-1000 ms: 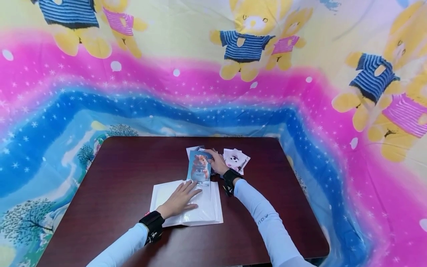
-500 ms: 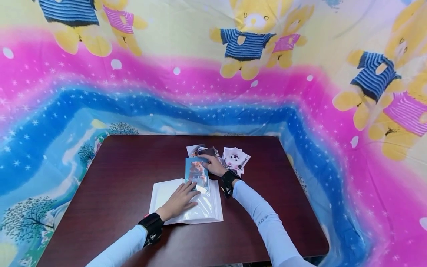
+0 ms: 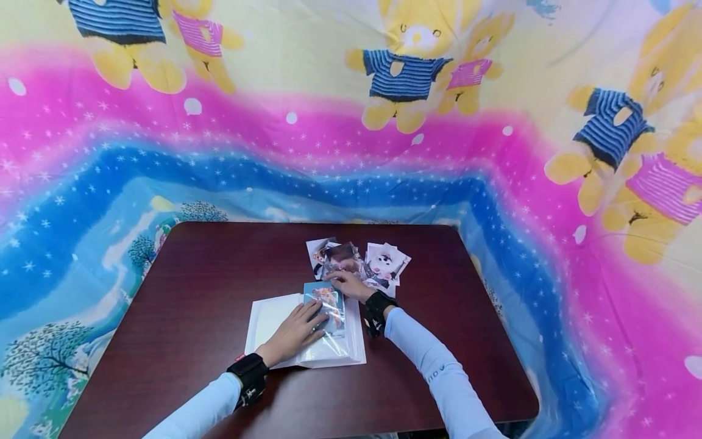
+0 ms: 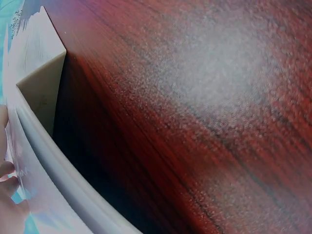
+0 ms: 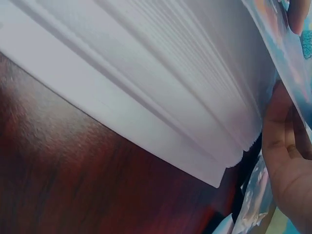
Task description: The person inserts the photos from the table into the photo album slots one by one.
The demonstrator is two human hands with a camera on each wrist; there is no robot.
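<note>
A white album (image 3: 267, 317) with clear sleeves lies spread on the table. Across its pages rests my left hand (image 3: 293, 332), fingers extended over the clear sleeve (image 3: 329, 350). Most of a blue photo card (image 3: 322, 291) with a hamster picture is inside this sleeve; its upper edge sticks out at the top. At that edge my right hand (image 3: 351, 286) pinches the card. In the right wrist view, the thumb (image 5: 280, 126) is beneath the shiny sheet and a finger above it, beside the stacked page edges (image 5: 195, 73). Only fingertips (image 4: 7, 175) of the left hand show in its wrist view.
Behind the album lies a loose pile of photo cards (image 3: 344, 256), and to its right several more, topped by a white animal card (image 3: 386, 261). The dark wooden table (image 3: 219, 262) meets a patterned cloth (image 3: 329, 198) at the back.
The hamster card has slid down toward me, deeper into the clear sleeve, with my right hand following it. The left hand has stayed on the album. The pile behind is now more exposed.
</note>
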